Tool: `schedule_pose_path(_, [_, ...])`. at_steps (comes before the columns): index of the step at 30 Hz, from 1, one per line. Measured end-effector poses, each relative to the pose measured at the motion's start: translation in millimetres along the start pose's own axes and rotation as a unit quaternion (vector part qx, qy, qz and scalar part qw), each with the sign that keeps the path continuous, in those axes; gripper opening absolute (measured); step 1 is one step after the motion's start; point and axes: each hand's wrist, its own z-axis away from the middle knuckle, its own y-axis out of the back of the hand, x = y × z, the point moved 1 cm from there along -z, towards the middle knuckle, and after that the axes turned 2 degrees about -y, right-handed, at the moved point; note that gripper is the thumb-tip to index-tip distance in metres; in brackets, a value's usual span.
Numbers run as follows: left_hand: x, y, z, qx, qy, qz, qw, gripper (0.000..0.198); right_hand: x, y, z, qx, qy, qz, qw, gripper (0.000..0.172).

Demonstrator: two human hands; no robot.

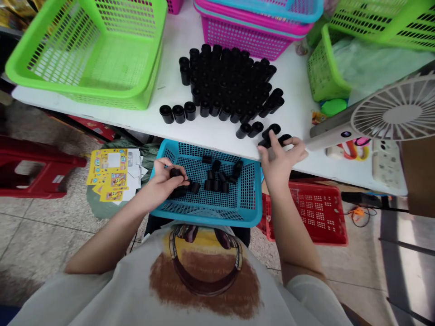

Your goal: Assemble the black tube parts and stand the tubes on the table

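Note:
Over the blue plastic basket, my left hand grips a small black plastic canister. A few more canisters lie under and beside that hand, and others are scattered on the basket's mesh floor. My right hand sits at the edge of the white table, its fingers closed around a black canister, with another touching its fingertips. Many upright canisters form a dense cluster on the tabletop, with a few lying on their sides near my right hand.
Lime green baskets stand at the table's far left and right, with stacked magenta and cyan baskets behind the canisters. A white fan juts in at the right. A red basket and printed yellow card sheets lie on the floor.

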Motion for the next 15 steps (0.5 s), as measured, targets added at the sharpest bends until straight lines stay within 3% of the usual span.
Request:
schedule_pose_path(2, [0,10.2,0,0.011,-0.041,-0.077,0.996,0.056,-9,-1,5,-0.041,0.021,-0.004,0.999,0.061])
schedule_pose_path(4, [0,16.8,-2,0.014,-0.074,-0.122,0.990,0.057,-25,-5,16,-0.130,0.112,-0.035,0.985,0.052])
schedule_pose_path(6, [1,19.0,-4,0.010,-0.091,-0.134,0.987,0.059,-44,-15,30,-0.261,0.262,-0.072,0.927,0.044])
schedule_pose_path(8, [2,16.8,-6,-0.011,-0.090,-0.139,0.986,0.057,-59,-29,43,-0.380,0.377,-0.091,0.840,0.054])
schedule_pose_path(9, [2,14.8,-6,-0.027,-0.087,-0.143,0.986,0.055,-65,-37,48,-0.426,0.401,-0.093,0.806,0.055])
schedule_pose_path(11, [3,10.2,-6,-0.061,-0.088,-0.148,0.983,0.050,-72,-48,51,-0.480,0.397,-0.091,0.777,0.045])
schedule_pose_path(15, [3,5.7,-2,-0.085,-0.117,-0.163,0.976,0.039,-77,-43,49,-0.498,0.354,-0.107,0.784,0.032])
